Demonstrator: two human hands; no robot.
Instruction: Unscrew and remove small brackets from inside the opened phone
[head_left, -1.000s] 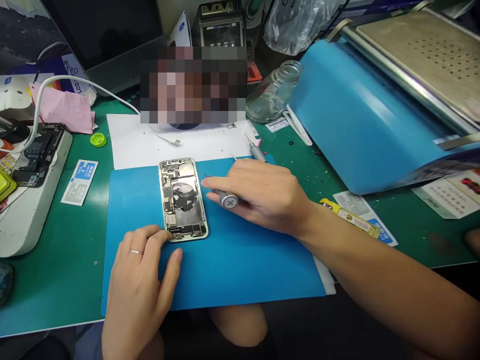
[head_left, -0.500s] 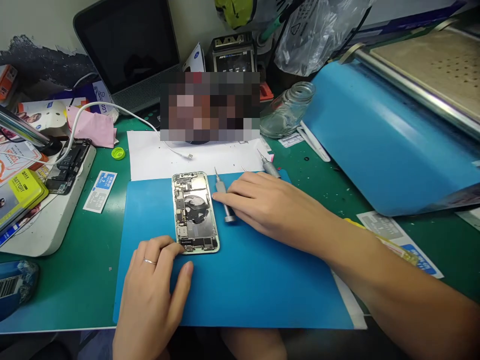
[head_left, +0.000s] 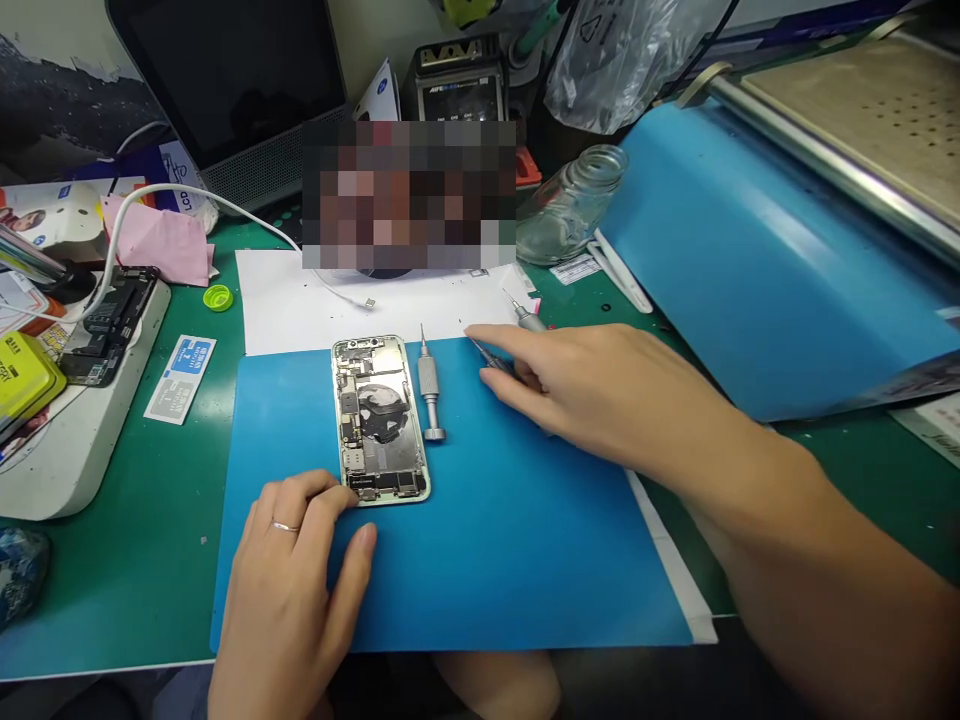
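The left hand [head_left: 296, 575], grasping nothing, touches the near-left corner of the opened white-rimmed phone [head_left: 381, 420], lying lengthwise away on the rectangular blue mat [head_left: 495, 560]. A silver metal screwdriver [head_left: 428, 378] separates it from the farther right hand [head_left: 574, 375], whose fingers meet a slim dark screwdriver [head_left: 493, 358], grip unclear; white paper [head_left: 292, 315] lies beyond.

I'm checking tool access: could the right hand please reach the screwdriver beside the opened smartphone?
Likely yes: only blue mat lies between the right hand and that screwdriver, though another tool is at its fingertips.
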